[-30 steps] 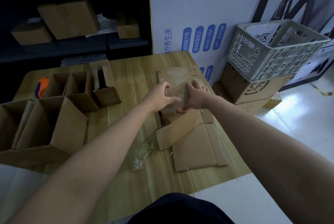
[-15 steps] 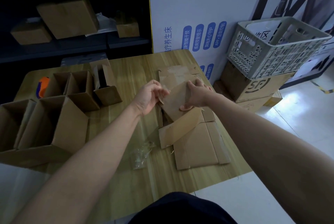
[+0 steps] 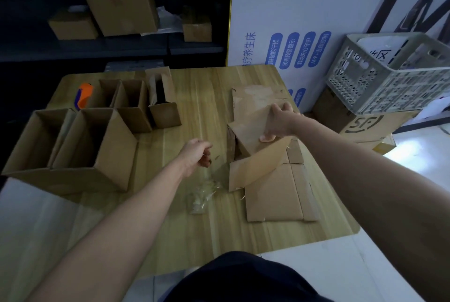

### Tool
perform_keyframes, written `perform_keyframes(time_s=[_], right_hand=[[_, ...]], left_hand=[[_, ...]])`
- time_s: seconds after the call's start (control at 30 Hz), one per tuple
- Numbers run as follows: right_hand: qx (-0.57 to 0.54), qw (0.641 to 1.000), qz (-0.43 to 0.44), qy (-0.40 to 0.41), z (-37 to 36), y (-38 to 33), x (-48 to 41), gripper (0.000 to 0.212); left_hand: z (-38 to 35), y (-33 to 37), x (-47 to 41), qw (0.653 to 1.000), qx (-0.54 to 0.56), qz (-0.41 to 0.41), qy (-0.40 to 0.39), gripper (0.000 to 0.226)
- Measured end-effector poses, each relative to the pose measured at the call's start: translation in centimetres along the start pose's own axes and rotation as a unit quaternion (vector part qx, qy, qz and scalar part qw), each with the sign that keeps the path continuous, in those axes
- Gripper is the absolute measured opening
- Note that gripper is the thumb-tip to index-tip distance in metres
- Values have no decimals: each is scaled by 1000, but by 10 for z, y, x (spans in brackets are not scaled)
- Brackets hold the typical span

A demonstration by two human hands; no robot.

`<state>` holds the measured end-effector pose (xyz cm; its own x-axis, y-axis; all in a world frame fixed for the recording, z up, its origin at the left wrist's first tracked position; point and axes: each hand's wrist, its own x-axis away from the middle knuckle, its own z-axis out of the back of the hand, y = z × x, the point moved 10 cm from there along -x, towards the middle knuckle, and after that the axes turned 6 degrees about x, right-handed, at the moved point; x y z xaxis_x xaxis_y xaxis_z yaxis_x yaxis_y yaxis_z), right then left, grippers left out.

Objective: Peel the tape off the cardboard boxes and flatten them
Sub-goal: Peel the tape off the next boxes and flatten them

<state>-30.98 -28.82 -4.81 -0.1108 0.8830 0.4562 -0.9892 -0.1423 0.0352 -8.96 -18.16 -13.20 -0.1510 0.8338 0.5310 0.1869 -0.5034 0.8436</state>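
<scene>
**One tape strip (image 3: 217, 173) off, flattening next**

Left hand (image 3: 198, 153), fingers curled, pinches the tape strip at frame centre above the table (image 3: 194, 97). Right hand (image 3: 280, 124) grips the half-collapsed box (image 3: 250, 131), centre right. Next likely needs tape dropped, box pressed flat.

Left hand (image 3: 197, 155) fingers curled; grip on clear tape (image 3: 216, 175) too faint to tell. Right hand (image 3: 280, 124) covers part of the cardboard box (image 3: 248, 131); plastic crate (image 3: 365, 87) cut off at right edge.
</scene>
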Motion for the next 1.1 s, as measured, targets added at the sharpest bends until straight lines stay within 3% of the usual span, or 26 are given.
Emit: perform_keyframes(time_s=[0.07,0.13,0.2,0.27,0.33,0.43,0.57,0.63,0.73,0.9,1.0,1.1], right_hand=[[11,1000,6,9,2,-4,2,114],[23,999,32,23,4,-14,6,109],[42,995,85,32,6,-33,12,108],[59,987,149,16,3,-56,21,109],[103,976,189,-25,-8,-70,30,115],[218,958,177,-59,-23,-70,37,132],[279,935,220,-5,-19,-79,43,141],[247,936,248,28,-8,-83,44,142],[161,953,249,62,13,-74,42,141],[59,973,209,79,43,-37,35,135],[35,978,171,116,62,-9,32,132],[-12,979,135,155,79,19,28,129]], left_hand=[[2,-2,1,1000,-15,-4,-13,13],[3,2,1,993,-117,-19,-23,21],[-5,2,1,973,-224,-27,-49,30],[-18,2,1,966,-247,-25,-71,35],[-30,3,-1,963,-258,-29,-71,28],[-40,8,-4,955,-284,-45,-68,10],[-48,15,-4,970,-221,-54,-88,9],[-53,20,-2,979,-160,-67,-104,16],[-52,31,-2,991,15,-73,-111,21],[-57,58,-1,969,185,-84,-139,24],[-26,66,-14,965,240,-99,-40,22],[17,60,-22,971,193,-110,86,22]])
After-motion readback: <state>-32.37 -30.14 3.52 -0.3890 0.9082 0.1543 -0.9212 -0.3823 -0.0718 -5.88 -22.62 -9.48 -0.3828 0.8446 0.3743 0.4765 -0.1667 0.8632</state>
